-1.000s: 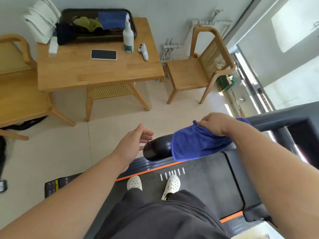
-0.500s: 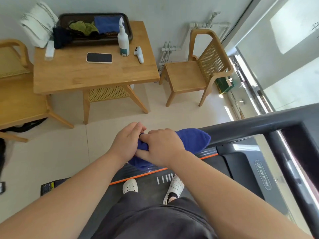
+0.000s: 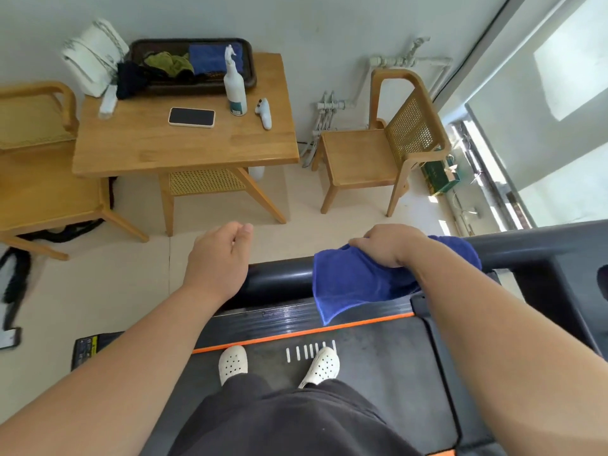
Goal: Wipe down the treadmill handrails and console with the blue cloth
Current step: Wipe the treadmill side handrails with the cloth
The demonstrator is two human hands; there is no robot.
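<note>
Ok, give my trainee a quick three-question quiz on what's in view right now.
1. True or false: the left hand holds the cloth.
2. What does the cloth drape over? A) chair B) handrail C) table
3. Fill in: on the table, the spray bottle stands between the phone and the white ____.

Key: 1. False: the right hand presses it onto the rail, and the left is loosely curled and empty. 2. B. 3. Remote.
</note>
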